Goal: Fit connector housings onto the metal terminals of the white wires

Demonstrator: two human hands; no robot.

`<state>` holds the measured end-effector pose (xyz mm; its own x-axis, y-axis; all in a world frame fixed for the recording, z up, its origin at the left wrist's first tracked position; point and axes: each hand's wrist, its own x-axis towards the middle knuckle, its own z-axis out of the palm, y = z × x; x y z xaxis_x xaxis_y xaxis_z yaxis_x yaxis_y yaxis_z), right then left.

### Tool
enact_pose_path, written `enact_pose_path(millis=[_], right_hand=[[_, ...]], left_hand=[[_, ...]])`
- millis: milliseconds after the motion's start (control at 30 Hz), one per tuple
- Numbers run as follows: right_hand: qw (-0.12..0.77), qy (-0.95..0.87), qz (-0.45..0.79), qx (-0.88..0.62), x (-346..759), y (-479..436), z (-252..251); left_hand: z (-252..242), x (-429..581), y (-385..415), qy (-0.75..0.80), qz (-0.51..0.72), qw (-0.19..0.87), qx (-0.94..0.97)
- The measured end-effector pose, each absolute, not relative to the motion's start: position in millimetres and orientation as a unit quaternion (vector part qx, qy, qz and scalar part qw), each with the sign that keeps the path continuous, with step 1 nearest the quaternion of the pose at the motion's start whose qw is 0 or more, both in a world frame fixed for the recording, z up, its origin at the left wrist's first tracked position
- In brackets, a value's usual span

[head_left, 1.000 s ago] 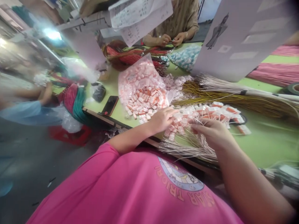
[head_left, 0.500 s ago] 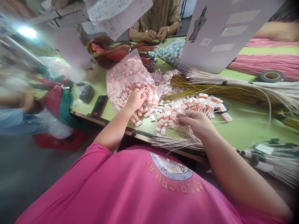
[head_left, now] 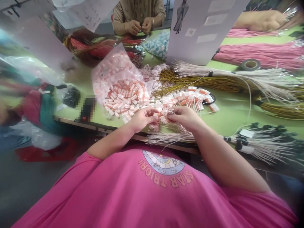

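My left hand [head_left: 143, 118] is closed in a pinch at the table's near side, with a small orange-and-white plastic connector [head_left: 159, 114] at its fingertips. Just to the right, my right hand [head_left: 186, 117] pinches a thin white wire; its end is too small to make out. The fingertips of both hands nearly meet. Beyond my left hand, a heap of orange-and-white connectors [head_left: 125, 98] spills from a clear plastic bag [head_left: 110, 65]. Connectors with wires fitted [head_left: 194, 95] lie past my right hand. Loose white wires [head_left: 169, 138] run along the near edge below it.
Yellow-brown wires [head_left: 206, 80] and a white wire bundle [head_left: 237, 74] lie at the right, near a tape roll [head_left: 250, 65]. A tied bundle [head_left: 244, 142] sits nearer. A blurred-out dark object [head_left: 87, 109] is at left. A co-worker's hands [head_left: 140, 27] work opposite.
My left hand has come out of the connector heap, back and right, to meet my right hand, and now pinches a connector. The camera view has shifted slightly to the right.
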<state>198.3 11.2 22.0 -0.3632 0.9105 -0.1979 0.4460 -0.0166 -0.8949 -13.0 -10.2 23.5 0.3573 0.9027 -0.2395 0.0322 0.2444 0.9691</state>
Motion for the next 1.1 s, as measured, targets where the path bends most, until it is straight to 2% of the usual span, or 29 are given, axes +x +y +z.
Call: enact_pose_path(millis=[233, 433, 800, 1100], right_hand=[[0.232, -0.677, 0.514, -0.473, 195.0, 8.0, 27.5], [0.218, -0.672, 0.516, -0.485, 192.0, 5.6, 27.8], [0.229, -0.674, 0.481, -0.512, 183.4, -0.7, 37.3], [0.230, -0.708, 0.406, -0.530, 180.0, -0.7, 31.2]], left_hand=[[22.2, -6.5, -9.1, 0.455, 0.323, 0.665, 0.496], [23.0, -0.8, -11.1, 0.488, 0.301, 0.625, 0.531], [26.5, 1.9, -11.6, 0.472, 0.300, 0.652, 0.512], [18.6, 1.9, -12.5, 0.477, 0.292, 0.551, 0.620]])
